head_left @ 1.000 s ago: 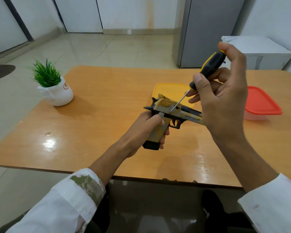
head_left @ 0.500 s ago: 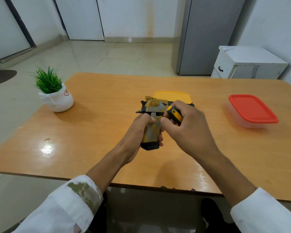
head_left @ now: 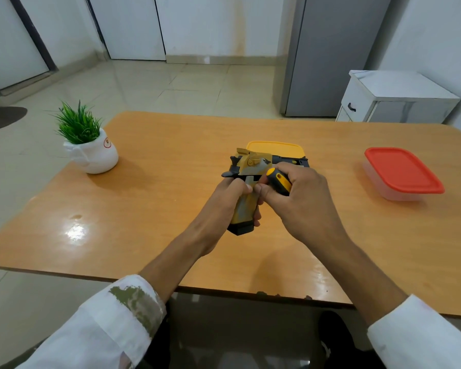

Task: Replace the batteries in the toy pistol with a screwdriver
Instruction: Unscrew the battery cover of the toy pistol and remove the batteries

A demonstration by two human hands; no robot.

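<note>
A yellow and black toy pistol (head_left: 250, 169) stands over the middle of the wooden table (head_left: 157, 209), barrel pointing right. My left hand (head_left: 224, 203) grips its yellow handle from the left. My right hand (head_left: 298, 201) holds a screwdriver (head_left: 278, 181) with a yellow and black handle, pressed close against the pistol's right side near the trigger. The screwdriver's shaft and tip are hidden behind my fingers and the pistol.
A yellow-lidded box (head_left: 276, 147) sits just behind the pistol. A clear box with a red lid (head_left: 402, 171) stands at the right. A small green plant in a white pot (head_left: 89, 145) is at the table's left corner. A white cabinet (head_left: 394, 99) stands beyond the table.
One second ago my right hand held the screwdriver high with its tip on the pistol's top. It has dropped to the pistol's side by my left hand and has hardly moved since half a second ago.
</note>
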